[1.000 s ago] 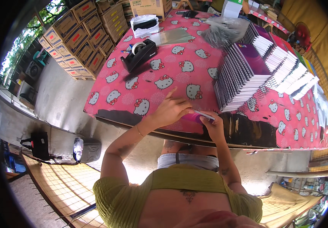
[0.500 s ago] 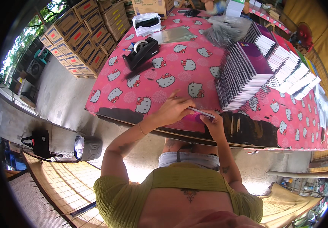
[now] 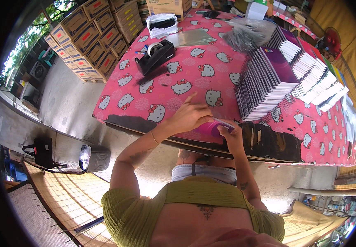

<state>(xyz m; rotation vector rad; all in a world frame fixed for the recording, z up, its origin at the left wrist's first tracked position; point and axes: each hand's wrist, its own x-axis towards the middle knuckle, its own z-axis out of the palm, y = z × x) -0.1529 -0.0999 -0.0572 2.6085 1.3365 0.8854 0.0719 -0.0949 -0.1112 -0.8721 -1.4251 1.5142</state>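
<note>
A notebook with a purple cover [image 3: 211,128] is held tilted at the table's near edge. My right hand [image 3: 233,136] grips its right end, thumb on the cover and the fingers behind. At its upper left edge, my left hand [image 3: 189,116] has thumb and fingertips closed on it, with one finger raised. Just what the left fingertips pinch is hard to make out. To the right stand stacks of spiral-bound notebooks [image 3: 270,88], the nearest with purple covers and dark wire coils. A black tape dispenser [image 3: 155,57] with a clear roll stands further off to the left.
A pink cat-print cloth [image 3: 174,101] covers the table, torn to dark board along the near edge. Clear sheets [image 3: 190,38], a white bag [image 3: 161,25] and a grey plastic bag [image 3: 248,33] lie at the back. Stacked cartons [image 3: 85,43] stand left; a black bag [image 3: 42,154] is below.
The notebook has tipped so more of its purple cover faces up. My left fingers have shifted slightly along its edge; my right hand keeps its hold.
</note>
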